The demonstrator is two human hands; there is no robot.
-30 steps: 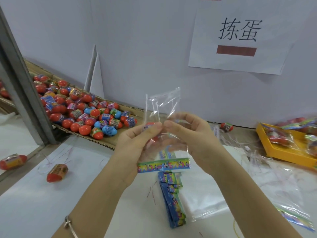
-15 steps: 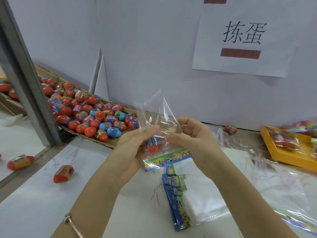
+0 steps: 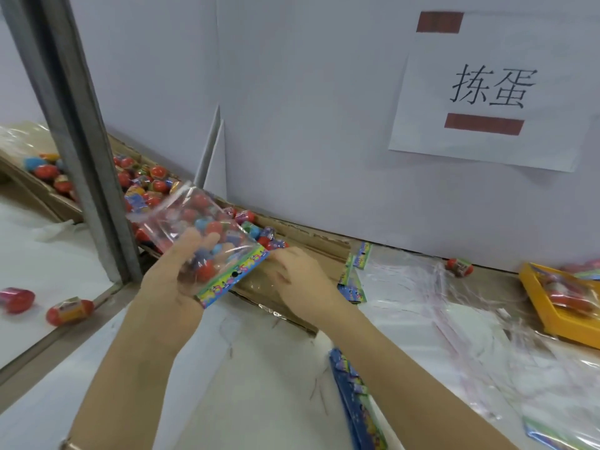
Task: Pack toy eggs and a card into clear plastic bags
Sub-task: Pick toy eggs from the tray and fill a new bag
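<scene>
My left hand [image 3: 168, 280] holds a clear plastic bag [image 3: 191, 219] with a colourful header strip [image 3: 233, 277], tilted up to the left over the egg pile. A red toy egg [image 3: 205, 270] sits inside the bag near my palm. My right hand [image 3: 298, 277] is off the bag, low over the cardboard tray [image 3: 311, 243], fingers reaching left toward the nearest eggs [image 3: 271, 241]; it is blurred and looks empty. The pile of red and blue toy eggs [image 3: 152, 180] fills the tray's left part. A stack of blue cards [image 3: 354, 394] lies near my right forearm.
A grey metal post [image 3: 84, 151] stands left of the pile. Two loose eggs [image 3: 69, 311] lie beyond it, and another egg [image 3: 459, 267] lies by the wall. Empty clear bags [image 3: 406, 287] spread to the right, before a yellow tray [image 3: 558, 323] of packed bags.
My right hand let go of the bag and moved down toward the eggs. My left hand carried the bag left over the pile. The view swung to the left.
</scene>
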